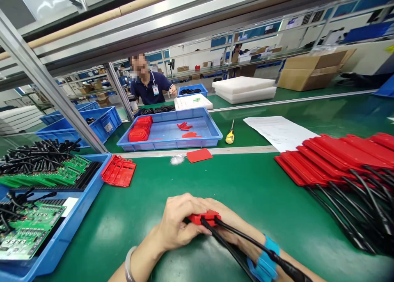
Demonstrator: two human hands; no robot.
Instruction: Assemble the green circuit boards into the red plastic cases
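Note:
Between my two hands, low in the middle of the view, is a red plastic case [212, 216] turned end-on. Two black cables [244, 237] leave its near end and run toward the lower right. My left hand [178, 218] wraps round the case's left side, fingers over the top and thumb below. My right hand [227, 235] holds it from the right, partly hidden behind the case and cables. Most of the case is covered by the fingers. A ribbed red case half [118, 171] lies on the green bench, left of my hands.
At left, a blue bin [83, 208] holds green circuit boards [37, 224] with black leads. Ahead, a blue tray [169, 144] contains red parts. A yellow screwdriver [230, 136] and paper [277, 130] lie beyond. Cabled red cases [335, 159] are stacked right. A person [152, 87] sits opposite.

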